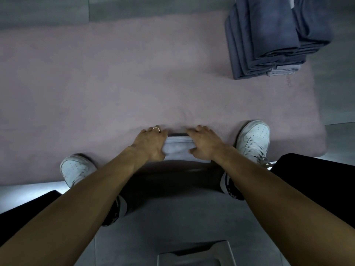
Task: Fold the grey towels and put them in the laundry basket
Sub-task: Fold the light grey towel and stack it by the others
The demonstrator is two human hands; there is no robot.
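Head view, looking straight down at a pink mat (115, 77) spread on a grey floor (172, 223); a small folded grey towel (177, 150) lies at the mat's near edge, between the person's two white shoes; the left hand (148, 144) grips the towel's left end, its fingers (155, 130) curled over the far corner and the thumb tucked at the near side, a ring on one finger; the right hand (204, 144) grips the right end in the same way, fingers curled round the far edge and thumb pressed on the near part of the cloth; both forearms reach down from the bottom corners of the picture; the left shoe (76, 167) stands on the mat's near edge, the right shoe (253, 141) further onto the mat just beside the right hand; a stack of folded grey towels (269, 41) sits at the mat's far right corner, well apart from the hands; the rim of a pale grey container (194, 254) shows at the bottom edge, and whether it is the laundry basket I cannot tell.
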